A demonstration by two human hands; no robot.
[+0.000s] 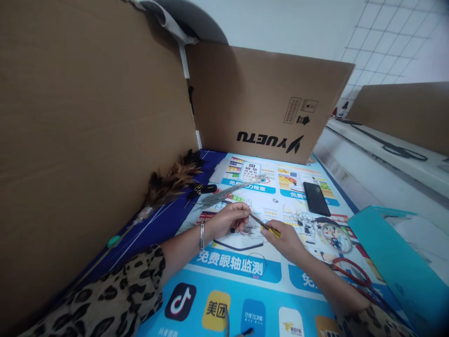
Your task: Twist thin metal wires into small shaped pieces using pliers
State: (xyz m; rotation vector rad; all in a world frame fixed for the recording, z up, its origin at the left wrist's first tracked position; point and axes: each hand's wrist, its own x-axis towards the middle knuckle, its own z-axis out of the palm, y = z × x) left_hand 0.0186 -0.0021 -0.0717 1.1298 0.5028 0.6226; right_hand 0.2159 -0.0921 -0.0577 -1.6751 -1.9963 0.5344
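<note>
My left hand point(232, 219), with a bracelet on its wrist, is closed in a pinch at the middle of the table. A thin curved wire point(253, 226) shows at its fingertips. My right hand point(286, 238) is wrapped round slim pliers point(257, 219) with yellow and dark handles. The pliers' narrow tip points left and meets the left fingertips; what lies between them is too small to make out. Under the hands a dark curved strip point(240, 247) rests on the printed table cover point(224, 286). Behind the left hand lies a bundle of straight thin wires point(235, 189).
A black phone point(316, 199), a round clear dish point(336, 238) and red-handled scissors point(352, 271) lie right. A teal box point(396, 252) stands beyond them. Brown feathers point(171, 180) and black-handled pliers point(206, 188) lie left. Cardboard panels point(270, 93) wall the left and back.
</note>
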